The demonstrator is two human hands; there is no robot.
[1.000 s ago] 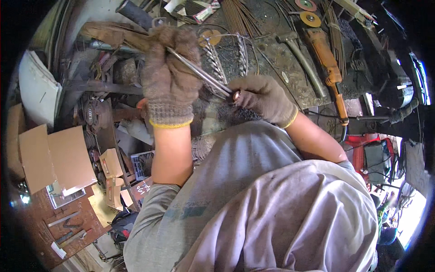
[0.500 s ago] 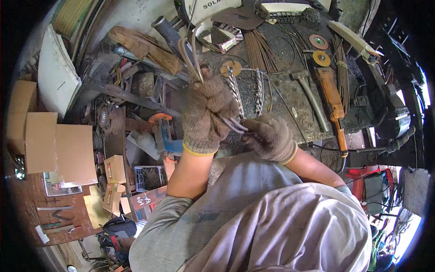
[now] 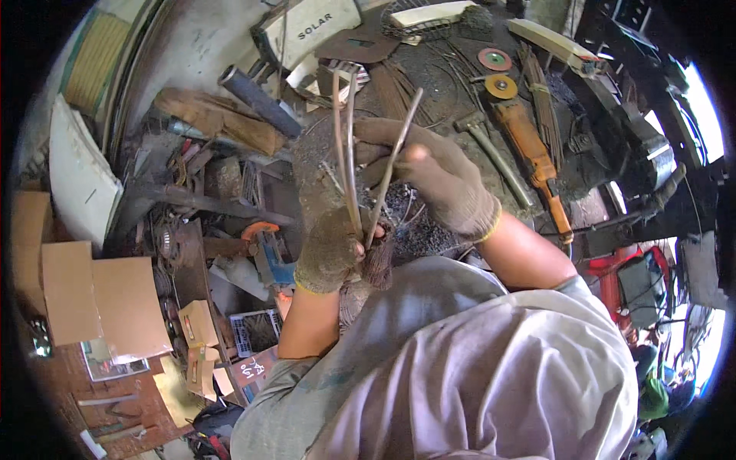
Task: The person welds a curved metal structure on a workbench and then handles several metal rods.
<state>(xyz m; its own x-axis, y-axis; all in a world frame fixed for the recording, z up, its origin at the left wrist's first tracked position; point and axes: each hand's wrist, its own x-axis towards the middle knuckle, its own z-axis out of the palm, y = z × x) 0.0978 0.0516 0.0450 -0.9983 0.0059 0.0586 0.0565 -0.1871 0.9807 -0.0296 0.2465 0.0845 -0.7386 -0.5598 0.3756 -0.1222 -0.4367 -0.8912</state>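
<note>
My left hand [image 3: 333,251], in a brown knitted glove with a yellow cuff edge, is closed around the lower part of several thin metal rods [image 3: 350,165]. They rise from the fist, two close together and one slanting to the right. My right hand [image 3: 445,180], gloved alike, reaches across behind the rods with fingers stretched out and spread; its thumb is beside the slanting rod. Whether these fingers press on the rods I cannot tell. The rods' lower ends are hidden in the left hand. Dark granular debris [image 3: 429,230] lies below the hands.
On the bench's right are a hammer [image 3: 494,157], an orange angle grinder [image 3: 529,142] with a yellow disc and a loose grinding disc [image 3: 494,59]. Bundled rods [image 3: 540,103] lie beyond. A metal pipe [image 3: 261,101] and rough wood [image 3: 218,119] lie at left, above cardboard boxes [image 3: 126,299].
The rods have come upright and spread apart. My left hand has moved down, while my right hand has risen and opened its fingers behind them. The view has shifted.
</note>
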